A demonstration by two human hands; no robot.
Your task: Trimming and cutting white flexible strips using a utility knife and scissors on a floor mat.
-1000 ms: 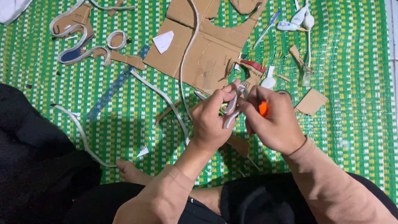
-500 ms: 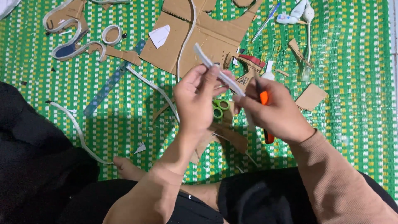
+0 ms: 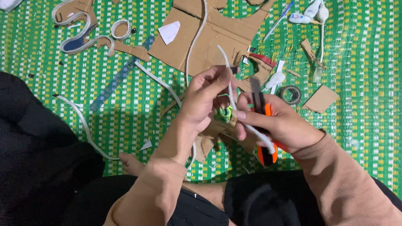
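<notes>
Left hand (image 3: 205, 100) pinches the upper part of the thin white strip (image 3: 229, 81), held above the green woven mat (image 3: 368, 62), right hand (image 3: 278, 123) grasps the orange utility knife (image 3: 264, 125); advisable to keep strip taut, blade clear of fingertips.

A thin white strip (image 3: 229, 81), slightly curved, runs slanted from above the left grip (image 3: 205, 102), pinched there, down into the right grip (image 3: 276, 123). An orange-and-black utility knife (image 3: 264, 125) sits upright in the right grip, blade end up.
</notes>
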